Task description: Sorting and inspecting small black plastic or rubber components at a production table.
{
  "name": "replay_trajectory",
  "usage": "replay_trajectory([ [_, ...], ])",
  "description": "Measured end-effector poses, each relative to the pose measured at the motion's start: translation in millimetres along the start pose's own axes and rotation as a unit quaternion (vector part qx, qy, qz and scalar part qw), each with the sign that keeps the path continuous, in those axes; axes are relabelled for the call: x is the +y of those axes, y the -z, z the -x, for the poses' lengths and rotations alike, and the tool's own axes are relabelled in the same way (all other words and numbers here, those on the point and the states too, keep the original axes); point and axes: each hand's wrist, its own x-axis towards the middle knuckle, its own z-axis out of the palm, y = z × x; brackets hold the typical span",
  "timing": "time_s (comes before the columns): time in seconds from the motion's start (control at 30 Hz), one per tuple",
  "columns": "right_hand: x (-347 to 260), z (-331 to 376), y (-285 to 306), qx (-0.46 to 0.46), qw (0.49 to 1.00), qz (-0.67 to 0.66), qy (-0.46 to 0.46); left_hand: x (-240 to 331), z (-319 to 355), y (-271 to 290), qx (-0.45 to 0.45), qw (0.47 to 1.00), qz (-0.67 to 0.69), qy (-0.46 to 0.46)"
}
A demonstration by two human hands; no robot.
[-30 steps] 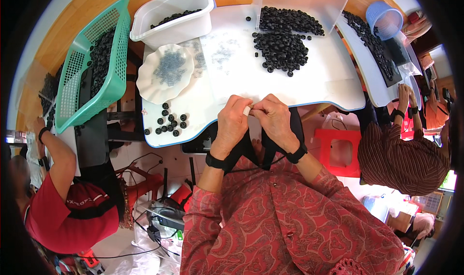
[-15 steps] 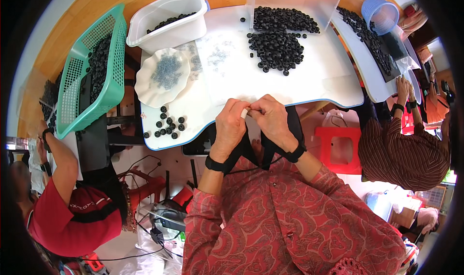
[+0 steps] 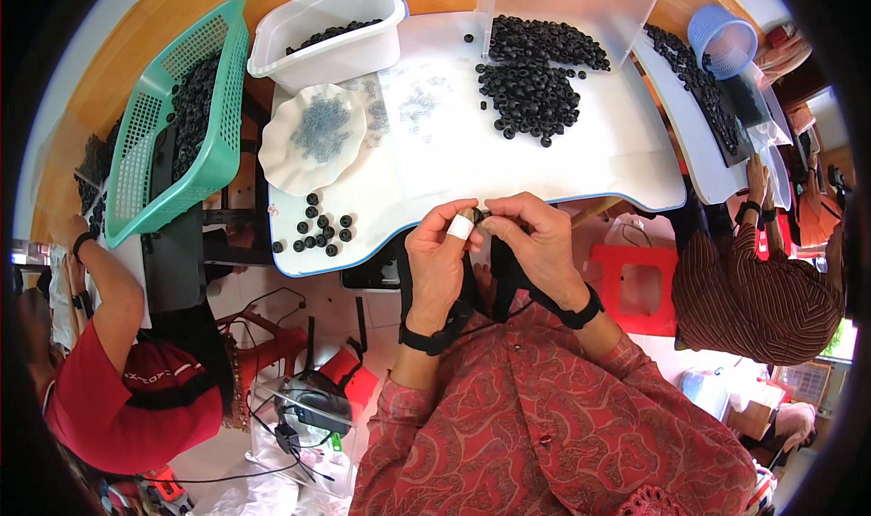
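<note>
Just off the table's front edge, my left hand [image 3: 435,260] and my right hand [image 3: 537,244] meet fingertip to fingertip. Pinched between them is a small black ring-like piece [image 3: 480,216], mostly covered by the fingers. White tape [image 3: 460,227] wraps a finger of my left hand. Left of my hands, several loose black round pieces [image 3: 320,241] lie at the table's corner. Behind those stands a cream wavy-rimmed plate [image 3: 283,167] holding a heap of tiny clear bits [image 3: 324,127]. Farther back is a large pile of black round pieces [image 3: 531,103].
A white tub [image 3: 318,64] and a green mesh basket [image 3: 227,144], both with black pieces inside, stand at the left. A clear plastic panel [image 3: 581,3] rises behind the pile. Co-workers sit on both sides; a red stool [image 3: 635,285] stands at right.
My hands have shifted slightly down and apart at the wrists, and the black piece now shows between the fingertips. The view has moved a little.
</note>
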Motion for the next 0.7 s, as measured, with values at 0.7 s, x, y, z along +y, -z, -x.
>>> replay_trajectory([
  [0.7, -45, 14, -15, -0.013, 0.998, 0.005, 0.059, 15, 32, 3, -0.054, 0.938, 0.34, 0.044],
])
